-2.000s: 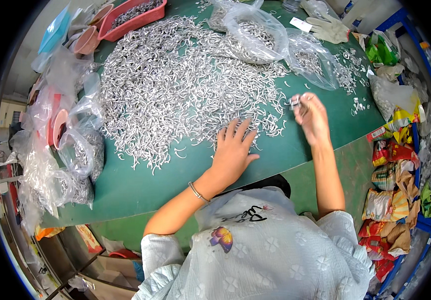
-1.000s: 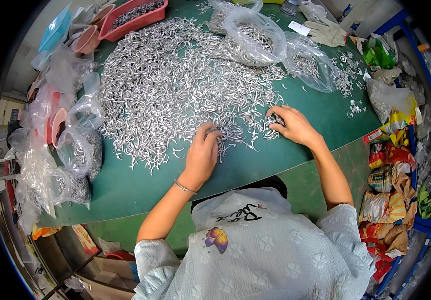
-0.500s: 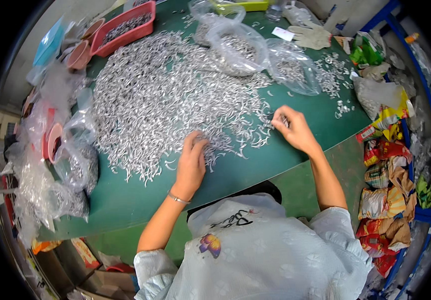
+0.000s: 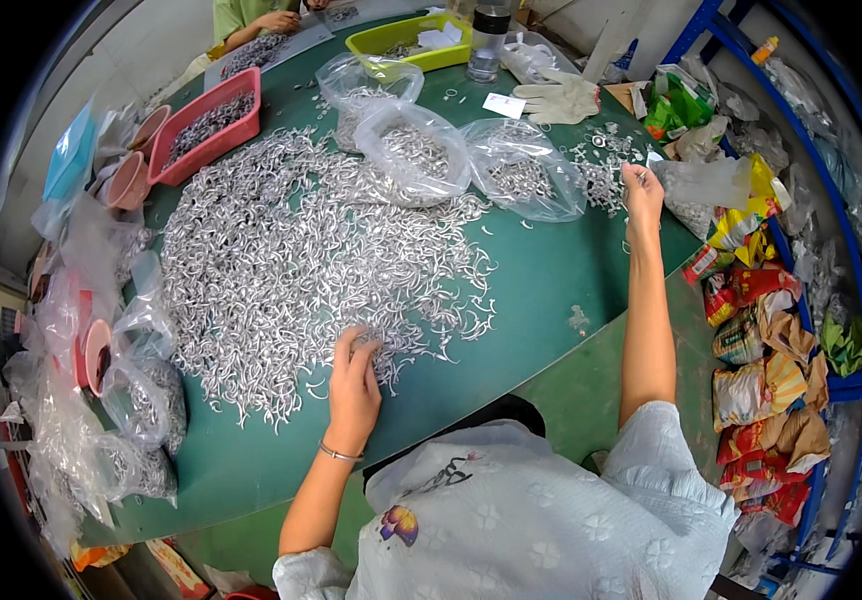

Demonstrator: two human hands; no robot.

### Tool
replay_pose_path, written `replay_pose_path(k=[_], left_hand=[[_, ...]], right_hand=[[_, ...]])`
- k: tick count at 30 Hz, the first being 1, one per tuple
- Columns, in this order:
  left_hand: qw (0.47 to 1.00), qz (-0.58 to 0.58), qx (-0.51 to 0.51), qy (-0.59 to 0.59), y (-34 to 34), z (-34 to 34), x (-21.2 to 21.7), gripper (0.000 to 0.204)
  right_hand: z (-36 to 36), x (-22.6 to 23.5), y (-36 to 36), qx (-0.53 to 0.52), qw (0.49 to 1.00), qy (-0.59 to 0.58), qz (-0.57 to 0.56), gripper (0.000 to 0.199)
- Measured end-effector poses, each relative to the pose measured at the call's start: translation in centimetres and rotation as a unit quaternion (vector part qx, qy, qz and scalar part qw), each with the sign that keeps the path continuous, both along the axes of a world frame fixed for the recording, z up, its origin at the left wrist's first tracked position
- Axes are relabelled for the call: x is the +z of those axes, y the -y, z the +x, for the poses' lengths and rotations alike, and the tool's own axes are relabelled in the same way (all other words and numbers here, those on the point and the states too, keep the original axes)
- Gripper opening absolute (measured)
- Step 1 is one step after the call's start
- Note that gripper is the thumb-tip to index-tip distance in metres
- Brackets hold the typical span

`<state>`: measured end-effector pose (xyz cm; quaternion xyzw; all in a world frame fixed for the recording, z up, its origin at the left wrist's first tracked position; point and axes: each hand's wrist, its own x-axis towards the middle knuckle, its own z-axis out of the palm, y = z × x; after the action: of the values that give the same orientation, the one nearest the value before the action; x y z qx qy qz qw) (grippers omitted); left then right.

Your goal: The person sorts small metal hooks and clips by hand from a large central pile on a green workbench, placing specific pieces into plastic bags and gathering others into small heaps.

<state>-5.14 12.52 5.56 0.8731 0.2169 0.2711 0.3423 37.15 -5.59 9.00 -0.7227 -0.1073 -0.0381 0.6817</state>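
Note:
A broad heap of small curved silvery metal pieces (image 4: 281,270) covers the middle and left of the green table. At its near edge rests my left hand (image 4: 354,392), its bent fingers a little apart and touching the pieces; no held piece shows. My right hand (image 4: 643,205) is stretched to the table's right edge, beside a scatter of small metal bits (image 4: 601,160). Its fingers are pinched together, and whatever is between them is too small to make out. Open clear plastic bags (image 4: 523,170) partly filled with metal pieces stand behind the heap.
A pink tray (image 4: 206,125) of darker pieces and a yellow-green tray (image 4: 411,42) stand at the back, near a water bottle (image 4: 488,45) and a glove (image 4: 559,98). Filled bags (image 4: 141,410) crowd the left edge. A blue rack (image 4: 856,385) stands right. Another person's hand (image 4: 278,22) shows far back.
My right hand has moved from the heap's right edge out to the scattered bits at the far right. My left hand stays at the near edge of the heap. The view has shifted.

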Motion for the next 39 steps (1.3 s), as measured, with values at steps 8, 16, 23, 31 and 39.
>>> replay_pose_path(k=[8, 16, 23, 31, 39], left_hand=[[1.000, 0.008, -0.010, 0.000, 0.2, 0.5, 0.2, 0.026], [1.000, 0.000, 0.000, -0.018, 0.2, -0.2, -0.3, 0.030], [0.997, 0.034, -0.045, -0.060, 0.3, -0.5, 0.6, 0.039], [0.994, 0.076, 0.059, -0.052, -9.8, -4.7, 2.7, 0.048], [0.952, 0.195, 0.201, -0.123, -26.5, -1.4, 1.0, 0.085]], right_hand=[[5.6, -2.8, 1.0, -0.031, 0.984, -0.044, -0.168, 0.037], [-7.0, 2.2, -7.4, 0.220, 0.824, 0.402, -0.334, 0.014], [-6.2, -1.2, -8.8, 0.069, 0.699, 0.460, -0.543, 0.038], [-18.1, 6.9, -11.0, 0.276, 0.805, 0.423, -0.310, 0.015], [-22.4, -1.3, -31.4, 0.539, 0.796, 0.208, -0.179, 0.057]])
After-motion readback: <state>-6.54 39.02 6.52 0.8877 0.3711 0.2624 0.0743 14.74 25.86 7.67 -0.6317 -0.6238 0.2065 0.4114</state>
